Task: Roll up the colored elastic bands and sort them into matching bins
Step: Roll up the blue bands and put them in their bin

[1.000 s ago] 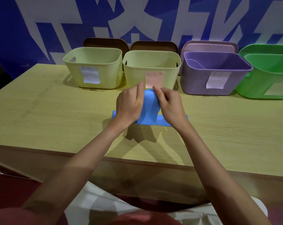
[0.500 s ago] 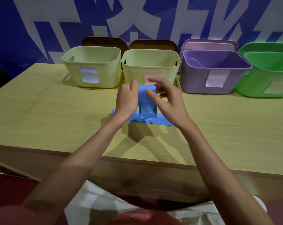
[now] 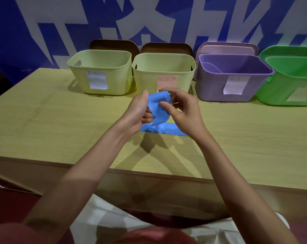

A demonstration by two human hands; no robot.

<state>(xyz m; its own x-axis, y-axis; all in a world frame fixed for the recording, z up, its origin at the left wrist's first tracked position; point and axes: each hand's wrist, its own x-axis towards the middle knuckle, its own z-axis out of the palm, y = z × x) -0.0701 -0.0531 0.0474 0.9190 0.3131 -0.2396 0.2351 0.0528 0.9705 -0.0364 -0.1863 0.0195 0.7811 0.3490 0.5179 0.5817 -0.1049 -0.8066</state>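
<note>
Blue elastic band (image 3: pixel 158 110) is pinched by the left hand (image 3: pixel 137 111) and right hand (image 3: pixel 181 110) above the table (image 3: pixel 61 120)

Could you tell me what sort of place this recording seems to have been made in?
Probably a staged demo or data-collection station rather than a home: a plain wooden table against a large blue-and-white printed banner, with a row of paper-labelled sorting bins, such as the purple bin.
</note>
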